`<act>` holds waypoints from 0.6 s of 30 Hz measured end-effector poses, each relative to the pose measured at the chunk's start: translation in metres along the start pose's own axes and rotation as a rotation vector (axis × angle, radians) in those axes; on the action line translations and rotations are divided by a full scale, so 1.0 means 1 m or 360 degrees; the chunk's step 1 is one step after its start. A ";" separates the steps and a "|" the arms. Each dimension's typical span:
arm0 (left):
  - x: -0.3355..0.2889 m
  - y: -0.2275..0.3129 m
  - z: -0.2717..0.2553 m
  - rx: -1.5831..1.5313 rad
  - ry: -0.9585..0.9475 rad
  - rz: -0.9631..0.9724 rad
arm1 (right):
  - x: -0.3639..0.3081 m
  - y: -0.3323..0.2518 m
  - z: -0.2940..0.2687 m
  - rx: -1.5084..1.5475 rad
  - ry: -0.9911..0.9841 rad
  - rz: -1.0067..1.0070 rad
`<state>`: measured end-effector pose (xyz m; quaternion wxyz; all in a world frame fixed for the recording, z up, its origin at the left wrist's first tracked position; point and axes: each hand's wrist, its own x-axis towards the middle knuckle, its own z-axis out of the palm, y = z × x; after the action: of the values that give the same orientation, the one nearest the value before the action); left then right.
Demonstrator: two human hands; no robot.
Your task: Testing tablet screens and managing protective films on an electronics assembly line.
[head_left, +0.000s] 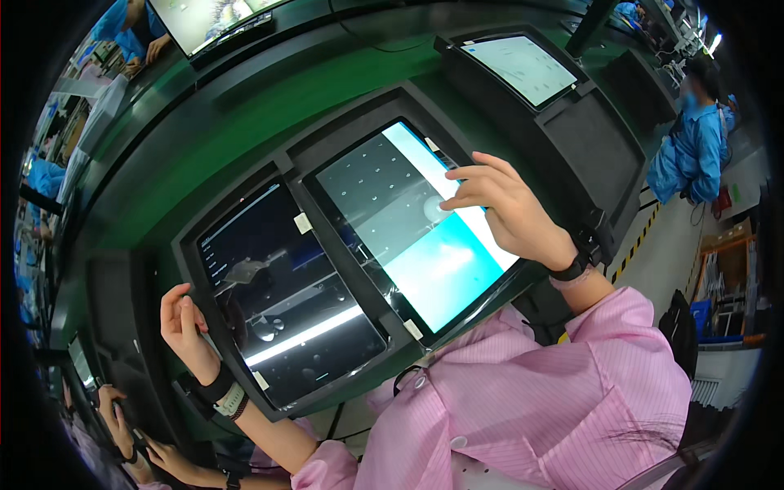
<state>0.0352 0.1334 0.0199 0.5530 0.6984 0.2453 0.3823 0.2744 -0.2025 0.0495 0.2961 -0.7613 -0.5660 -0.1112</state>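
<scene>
A black foam tray [296,175] in front of me holds two tablets side by side. The right tablet [445,278] is lit, with grey, white and bright cyan areas on its screen. Over its right part is my right hand [506,212], fingers spread and holding nothing; I cannot tell whether a fingertip touches the glass. The left tablet [286,302] has a dark screen that reflects a ceiling light. Beside the tray's left edge my left hand [186,322] is raised, loosely bent and empty, its thumb apart from the fingers. Pale tabs [303,223] sit at the tablets' edges.
Another black tray [592,143] with a lit tablet [523,69] stands at the far right. A monitor [212,24] is at the back. At the lower left, another person's hands [114,416] are near a further tray [122,310]. A person in blue [694,147] is at the right.
</scene>
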 end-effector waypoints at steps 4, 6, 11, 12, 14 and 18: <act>-0.001 0.000 0.000 -0.0013 0.0010 -0.0020 | -0.012 -0.020 -0.017 0.0234 -0.0048 -0.0055; 0.001 -0.001 0.001 -0.0025 0.0007 -0.0029 | -0.022 -0.037 -0.017 0.0328 -0.0104 -0.0113; 0.001 -0.002 -0.002 -0.0049 -0.0017 -0.0017 | -0.032 -0.042 -0.016 0.0353 -0.0273 -0.0170; 0.001 -0.002 -0.003 -0.0048 -0.0021 -0.0018 | -0.032 -0.045 -0.015 0.0353 -0.0271 -0.0166; 0.001 -0.004 -0.004 -0.0027 -0.0033 -0.0018 | -0.034 -0.050 -0.013 0.0373 -0.0188 -0.0213; 0.002 -0.005 -0.004 -0.0023 -0.0053 0.0015 | -0.036 -0.052 -0.008 0.0340 -0.0373 -0.0261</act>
<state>0.0338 0.1385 0.0164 0.5603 0.7017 0.2300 0.3751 0.2153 -0.2265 0.0549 0.2972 -0.6844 -0.6656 0.0154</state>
